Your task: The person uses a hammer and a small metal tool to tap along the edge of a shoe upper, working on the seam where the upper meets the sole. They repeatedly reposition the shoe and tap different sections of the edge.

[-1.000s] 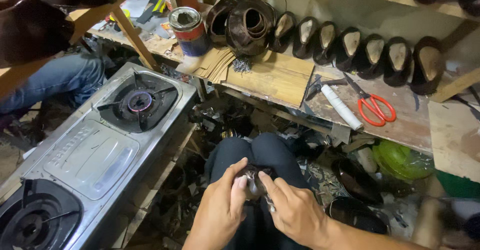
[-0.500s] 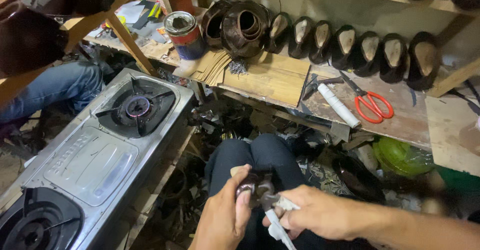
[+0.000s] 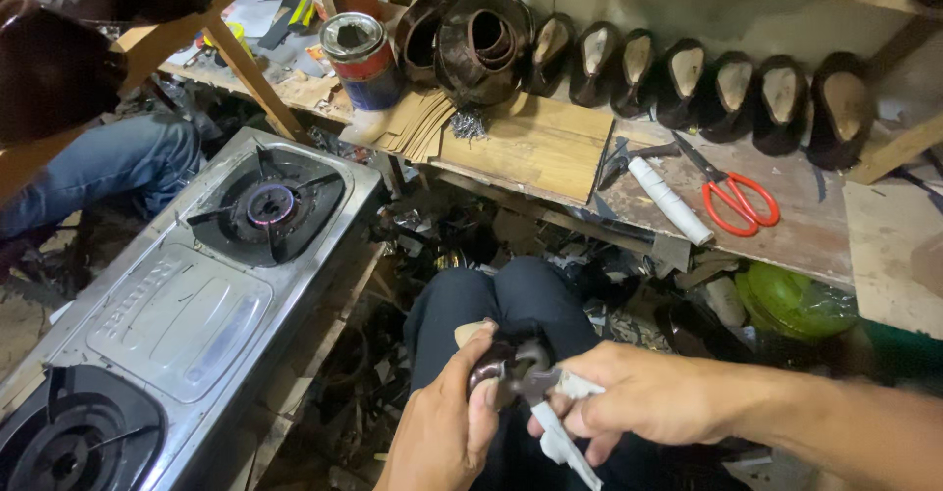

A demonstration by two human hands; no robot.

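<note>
Clenched, both grips work over my knee (image 3: 511, 300), right of the gas stove (image 3: 187, 304): my left hand (image 3: 442, 427) clutches a dark shoe piece (image 3: 496, 363), my right hand (image 3: 629, 403) squeezes a white-handled tool (image 3: 560, 432) against it.

You see a silver steel two-burner stove (image 3: 187, 314) with black grates at the left of the frame, orange-handled scissors (image 3: 739, 201) at upper right, a green plastic bag (image 3: 796, 301) below them, and a red-and-blue banded tin can (image 3: 360, 59) at upper centre.
</note>
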